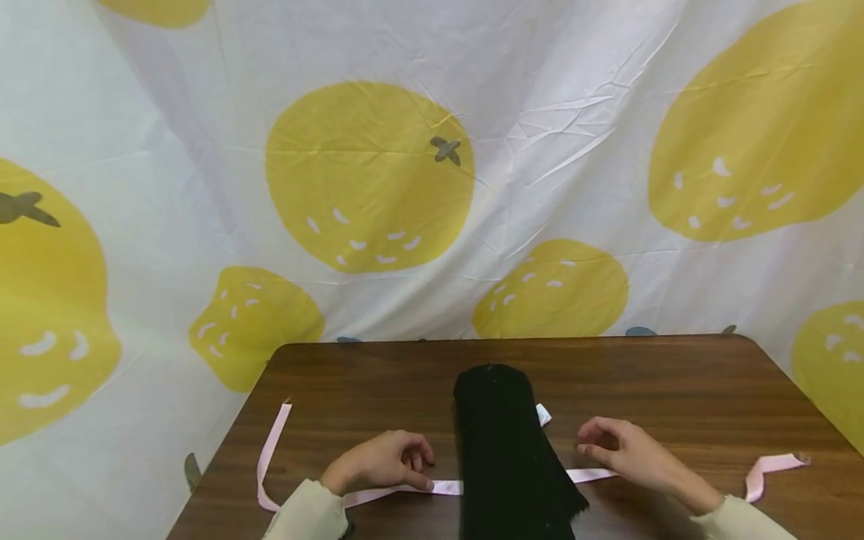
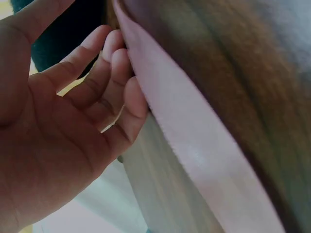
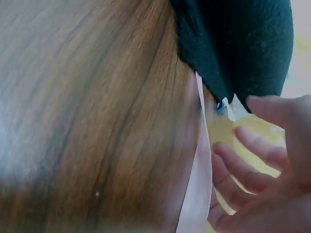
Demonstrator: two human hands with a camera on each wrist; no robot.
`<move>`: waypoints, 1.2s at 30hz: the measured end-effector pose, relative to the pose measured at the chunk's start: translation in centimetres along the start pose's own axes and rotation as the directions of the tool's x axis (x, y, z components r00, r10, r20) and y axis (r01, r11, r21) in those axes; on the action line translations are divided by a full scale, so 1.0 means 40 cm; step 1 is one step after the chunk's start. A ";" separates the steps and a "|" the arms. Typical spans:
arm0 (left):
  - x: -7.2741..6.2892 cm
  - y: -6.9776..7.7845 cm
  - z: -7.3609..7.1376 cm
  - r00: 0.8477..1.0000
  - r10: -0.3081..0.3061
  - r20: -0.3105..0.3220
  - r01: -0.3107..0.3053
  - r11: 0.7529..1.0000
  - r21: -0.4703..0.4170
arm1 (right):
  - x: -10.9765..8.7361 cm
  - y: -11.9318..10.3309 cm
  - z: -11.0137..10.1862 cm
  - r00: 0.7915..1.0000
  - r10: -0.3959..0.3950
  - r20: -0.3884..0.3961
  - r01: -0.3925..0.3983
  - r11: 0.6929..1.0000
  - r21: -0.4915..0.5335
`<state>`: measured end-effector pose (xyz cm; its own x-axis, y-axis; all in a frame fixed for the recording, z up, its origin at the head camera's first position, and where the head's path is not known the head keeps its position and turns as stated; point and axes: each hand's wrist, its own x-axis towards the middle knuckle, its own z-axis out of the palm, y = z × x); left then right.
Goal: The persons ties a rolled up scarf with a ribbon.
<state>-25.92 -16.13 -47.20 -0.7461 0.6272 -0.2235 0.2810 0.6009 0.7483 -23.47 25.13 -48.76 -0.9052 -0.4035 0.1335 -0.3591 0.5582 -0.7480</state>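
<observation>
A dark folded cloth [image 1: 502, 450] lies lengthwise on the table, its near right corner frayed. Under it, crosswise, runs a pale pink ribbon [image 1: 446, 487] that comes out on both sides. My left hand [image 1: 383, 459] is left of the cloth, fingers loosely bent, thumb tip at the ribbon; in the left wrist view the fingertips lie right along the ribbon's edge [image 2: 194, 128]. To the right of the cloth, my right hand [image 1: 637, 459] hovers by the other stretch of ribbon [image 3: 198, 189], its fingers relaxed and slightly curved, nothing between them.
A small white tag [image 1: 543, 415] sticks out from the cloth's right side. The ribbon's ends curl on the brown wooden table [image 1: 378, 375] at far left and far right. Behind the table's back edge hangs a white curtain [image 1: 223, 187] printed with yellow fruit.
</observation>
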 end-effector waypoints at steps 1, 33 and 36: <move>0.000 -0.002 0.001 1.000 0.002 0.004 -0.002 1.000 0.004 | 0.000 0.004 0.000 1.000 -0.001 0.031 0.001 1.000 0.009; 0.012 -0.042 0.003 1.000 0.006 0.011 -0.005 0.997 -0.071 | 0.004 0.043 0.004 0.979 -0.051 0.195 0.049 0.999 0.017; 0.011 -0.042 0.005 1.000 -0.007 0.027 0.011 0.992 -0.128 | 0.006 0.046 0.001 0.975 -0.071 0.209 0.065 0.997 0.036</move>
<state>-26.61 -16.75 -48.70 -0.7315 0.6360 -0.2457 0.1934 0.5392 0.8197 -24.35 26.03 -50.11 -0.8097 -0.5849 0.0475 -0.4088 0.5042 -0.7607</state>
